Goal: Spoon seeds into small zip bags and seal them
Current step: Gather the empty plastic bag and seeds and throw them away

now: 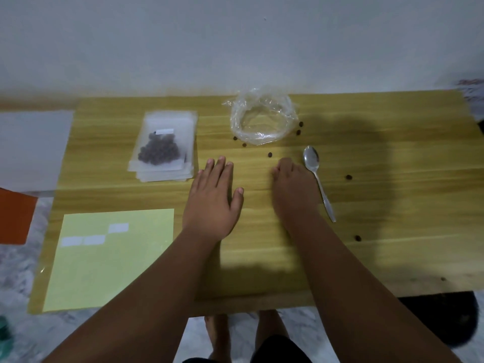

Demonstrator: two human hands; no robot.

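The spoon (pixel 315 174) is lying just right of the right hand (pixel 293 187), bowl pointing away and handle running back toward the person. That hand is much the nearer one. Its fingers are curling under against the table (pixel 392 179), and blur is hiding whether they are pinching anything (perhaps a stray seed; I cannot tell). Loose seeds (pixel 270 154) are lying scattered around the spoon. The left hand (pixel 212 197) is resting flat farther left of the spoon, fingers straight and holding nothing. The stack of zip bags (pixel 165 145), a filled one on top, is sitting well left of the spoon.
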